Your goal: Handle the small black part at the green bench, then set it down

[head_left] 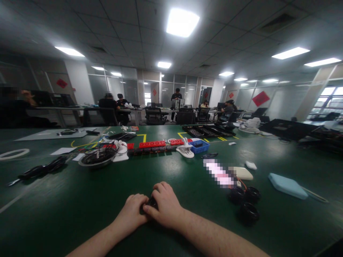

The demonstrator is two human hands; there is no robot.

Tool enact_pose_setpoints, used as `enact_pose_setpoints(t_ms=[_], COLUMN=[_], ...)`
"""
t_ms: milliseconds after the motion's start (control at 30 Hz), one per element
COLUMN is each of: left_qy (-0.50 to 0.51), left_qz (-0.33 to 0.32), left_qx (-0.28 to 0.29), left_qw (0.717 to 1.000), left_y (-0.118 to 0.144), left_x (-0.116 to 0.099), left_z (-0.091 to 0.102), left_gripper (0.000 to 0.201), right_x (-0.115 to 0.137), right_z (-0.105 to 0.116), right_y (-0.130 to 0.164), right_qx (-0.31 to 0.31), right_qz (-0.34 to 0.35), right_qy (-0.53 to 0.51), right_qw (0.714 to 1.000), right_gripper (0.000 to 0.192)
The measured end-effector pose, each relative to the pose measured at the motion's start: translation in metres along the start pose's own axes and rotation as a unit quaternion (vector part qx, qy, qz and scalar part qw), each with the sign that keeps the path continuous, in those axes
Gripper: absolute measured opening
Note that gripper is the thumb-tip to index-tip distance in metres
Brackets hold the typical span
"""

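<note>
Green matting covers the wide table (66, 200) that fills the lower frame, under a ceiling of bright panel lights in an open office. Low in the centre, the left hand (132, 210) and right hand (166, 205) meet on the mat, fingers curled and pressed together around a small black part (152, 202) that is mostly hidden between them. Just to the right lie three black round parts (245, 201) with thin wires, and further right a pale blue pad (288, 186). Across mid-frame runs a row of red blocks (152, 144), with a blue bin (199, 146) and a white holder (185, 150) beside it. People sit at desks far behind.
</note>
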State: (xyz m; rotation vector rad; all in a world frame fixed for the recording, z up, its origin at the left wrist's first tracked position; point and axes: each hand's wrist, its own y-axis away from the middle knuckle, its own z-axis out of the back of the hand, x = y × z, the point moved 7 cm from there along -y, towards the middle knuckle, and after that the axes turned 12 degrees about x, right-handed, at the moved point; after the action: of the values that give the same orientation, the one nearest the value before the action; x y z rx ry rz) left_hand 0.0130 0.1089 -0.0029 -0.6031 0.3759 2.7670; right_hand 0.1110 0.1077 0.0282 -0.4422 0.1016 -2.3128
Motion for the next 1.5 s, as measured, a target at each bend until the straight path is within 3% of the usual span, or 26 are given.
enact_pose_setpoints(t_ms=[367,767,1100,1500], left_qy=[-0.008,0.021,0.006,0.013], left_qz=[-0.034,-0.056,-0.029,0.002], left_qx=[0.019,0.057,0.031,0.017], left_qw=[0.999,0.997,0.999,1.000], left_y=[-0.003,0.005,-0.003,0.002], left_x=[-0.001,-0.015,-0.001,-0.005], left_z=[-0.006,0.001,-0.007,0.002], left_gripper=[0.017,0.022,0.016,0.012], right_x=[0.006,0.013,0.003,0.001], right_z=[-0.002,-0.006,-0.005,0.000], right_y=[-0.001,0.000,-0.003,-0.002], right_qx=[0.022,0.034,0.030,0.025], right_qz=[0.066,0.143,0.085,0.087], right_qy=[-0.015,-0.049,-0.037,-0.044], right_qw=[0.997,0.988,0.995,0.995], right_gripper=[0.038,0.023,0.028,0.024])
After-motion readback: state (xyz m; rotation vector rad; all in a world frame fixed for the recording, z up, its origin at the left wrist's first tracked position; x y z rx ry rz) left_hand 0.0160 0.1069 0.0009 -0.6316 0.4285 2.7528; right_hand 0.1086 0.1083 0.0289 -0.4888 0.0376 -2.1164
